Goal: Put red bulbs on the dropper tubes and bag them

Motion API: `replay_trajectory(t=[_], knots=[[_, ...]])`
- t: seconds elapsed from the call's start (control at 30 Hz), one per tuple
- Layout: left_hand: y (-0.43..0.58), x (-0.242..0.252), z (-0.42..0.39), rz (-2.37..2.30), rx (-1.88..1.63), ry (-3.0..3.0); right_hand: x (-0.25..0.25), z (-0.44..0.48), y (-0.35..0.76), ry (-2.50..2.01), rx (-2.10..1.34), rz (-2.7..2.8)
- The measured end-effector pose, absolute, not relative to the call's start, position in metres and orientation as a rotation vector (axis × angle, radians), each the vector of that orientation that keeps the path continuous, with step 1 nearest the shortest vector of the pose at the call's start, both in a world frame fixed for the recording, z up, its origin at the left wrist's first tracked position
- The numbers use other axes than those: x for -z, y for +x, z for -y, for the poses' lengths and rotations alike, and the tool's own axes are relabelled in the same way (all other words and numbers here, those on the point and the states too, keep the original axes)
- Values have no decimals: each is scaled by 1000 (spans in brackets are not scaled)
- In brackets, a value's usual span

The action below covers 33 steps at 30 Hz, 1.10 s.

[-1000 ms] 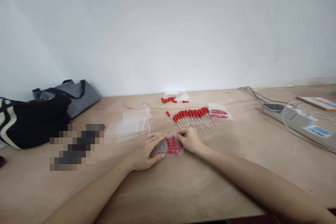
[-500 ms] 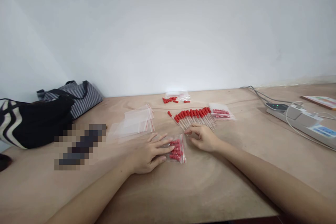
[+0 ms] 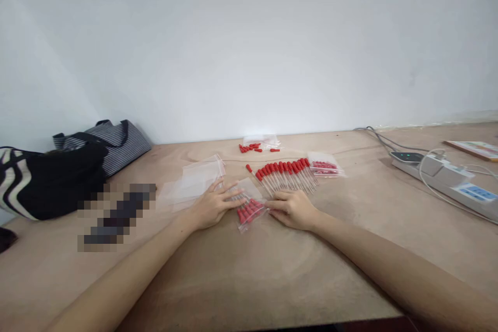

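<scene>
A clear zip-lock bag (image 3: 250,212) of red-bulbed droppers lies turned on the table, its red bulbs towards the front edge and its glass stems towards the back. My left hand (image 3: 213,205) rests on the bag's left part, fingers spread and flat. My right hand (image 3: 290,209) has its fingers curled together at the bag's right corner, pinching it. Just behind that hand, a fanned row of loose droppers (image 3: 288,176) lies with red bulbs pointing away from me. Flat clear zip-lock bags (image 3: 194,181) overlap to the left of my left hand.
Another filled bag (image 3: 325,166) lies behind the row. Against the wall are loose red bulbs (image 3: 249,148) and a clear bag (image 3: 261,140). A power strip (image 3: 447,179) with cables stands right; a black bag (image 3: 66,179) and a striped bag (image 3: 126,148) sit left.
The filled bag has turned clockwise, its zip edge swinging from the right towards the front. My right hand has moved left and closed on its corner; my left hand has shifted left and back.
</scene>
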<state>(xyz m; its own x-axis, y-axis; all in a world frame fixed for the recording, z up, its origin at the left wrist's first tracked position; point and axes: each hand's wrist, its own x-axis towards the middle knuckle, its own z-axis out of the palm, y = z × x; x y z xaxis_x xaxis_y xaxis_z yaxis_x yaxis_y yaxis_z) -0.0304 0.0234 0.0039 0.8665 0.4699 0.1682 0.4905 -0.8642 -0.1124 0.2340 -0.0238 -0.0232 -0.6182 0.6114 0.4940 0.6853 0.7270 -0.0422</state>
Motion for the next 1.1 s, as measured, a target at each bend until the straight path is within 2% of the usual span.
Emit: replay_trajectory(t=[0.1, 0.2, 0.33, 0.53, 0.77, 1.1], knots=[[-37, 1, -26, 960, 608, -2647, 28, 20, 225, -975, 361, 2389], [-36, 3, -10, 898, 931, -2631, 28, 17, 220, -906, 517, 2376], [-23, 3, 15, 622, 865, -2862, 27, 11, 216, -836, 650, 2404], [-17, 11, 1, 668, 932, -2758, 24, -2, 206, -956, 594, 2472], [-22, 8, 0, 1052, 950, -2721, 14, -2, 186, -1133, 355, 2360], [-22, 10, 5, 1158, 826, -2781, 20, -7, 155, -1039, 448, 2409]])
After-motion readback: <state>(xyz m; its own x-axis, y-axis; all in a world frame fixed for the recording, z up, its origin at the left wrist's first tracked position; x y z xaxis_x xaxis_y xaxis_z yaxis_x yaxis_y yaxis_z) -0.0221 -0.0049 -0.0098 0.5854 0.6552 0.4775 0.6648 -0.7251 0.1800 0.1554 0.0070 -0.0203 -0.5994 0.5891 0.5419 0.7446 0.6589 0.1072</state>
